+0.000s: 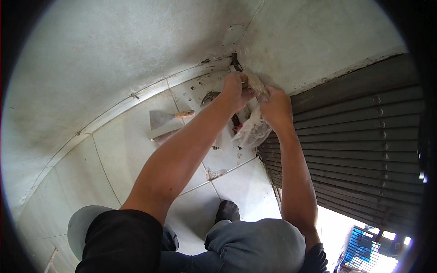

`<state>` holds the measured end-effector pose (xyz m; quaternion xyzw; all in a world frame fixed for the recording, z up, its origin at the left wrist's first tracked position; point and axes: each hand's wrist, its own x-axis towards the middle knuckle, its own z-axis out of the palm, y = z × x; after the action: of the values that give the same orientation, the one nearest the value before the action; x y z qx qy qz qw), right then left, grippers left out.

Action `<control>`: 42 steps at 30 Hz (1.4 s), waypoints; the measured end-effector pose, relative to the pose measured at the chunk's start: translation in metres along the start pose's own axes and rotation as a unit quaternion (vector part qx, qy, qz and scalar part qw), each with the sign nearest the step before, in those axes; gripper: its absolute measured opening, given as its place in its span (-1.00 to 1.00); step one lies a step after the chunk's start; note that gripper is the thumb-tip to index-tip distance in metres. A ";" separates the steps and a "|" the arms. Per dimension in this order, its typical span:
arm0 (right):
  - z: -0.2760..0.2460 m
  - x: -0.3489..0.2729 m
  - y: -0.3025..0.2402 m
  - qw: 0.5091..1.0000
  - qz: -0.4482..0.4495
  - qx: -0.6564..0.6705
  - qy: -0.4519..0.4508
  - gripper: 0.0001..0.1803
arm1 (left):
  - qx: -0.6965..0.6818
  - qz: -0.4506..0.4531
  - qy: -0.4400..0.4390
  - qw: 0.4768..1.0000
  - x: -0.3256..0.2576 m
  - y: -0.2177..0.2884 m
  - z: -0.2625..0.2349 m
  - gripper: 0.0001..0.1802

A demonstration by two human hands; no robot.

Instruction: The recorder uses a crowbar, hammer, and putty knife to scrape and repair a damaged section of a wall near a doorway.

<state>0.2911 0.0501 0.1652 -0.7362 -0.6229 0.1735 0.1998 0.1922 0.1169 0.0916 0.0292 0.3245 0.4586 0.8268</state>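
Tiled floor corner; left hand [235, 88] and right hand [276, 107] clamped on crumpled plastic bag [252, 129].

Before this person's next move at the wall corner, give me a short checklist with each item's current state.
1. Left hand gripping the crumpled plastic bag: ok.
2. Right hand gripping it too: ok.
3. Bag's contents: cannot tell.
4. Scraper lies on the floor tiles, apart from both hands: ok.
5. Corner gap unobstructed: cannot tell, hands cover it.
6. Tiles free of debris: not ok.
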 end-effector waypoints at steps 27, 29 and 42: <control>0.110 -0.044 0.042 0.968 -0.054 0.193 0.153 -0.62 | 0.270 0.148 0.077 0.948 0.024 -0.022 -0.040 -0.68; 0.101 -0.045 0.033 0.957 -0.057 0.236 0.156 -0.67 | 0.242 0.116 0.050 0.962 0.015 -0.013 -0.032 -0.71; 0.129 -0.072 0.034 0.990 -0.088 0.093 0.061 -0.64 | 0.310 0.028 -0.051 0.949 -0.019 0.016 -0.047 -0.63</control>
<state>0.2431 -0.0162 0.0368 -0.6661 -0.6530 0.1669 0.3194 0.1469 0.1000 0.0694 0.3170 0.4070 0.3564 0.7790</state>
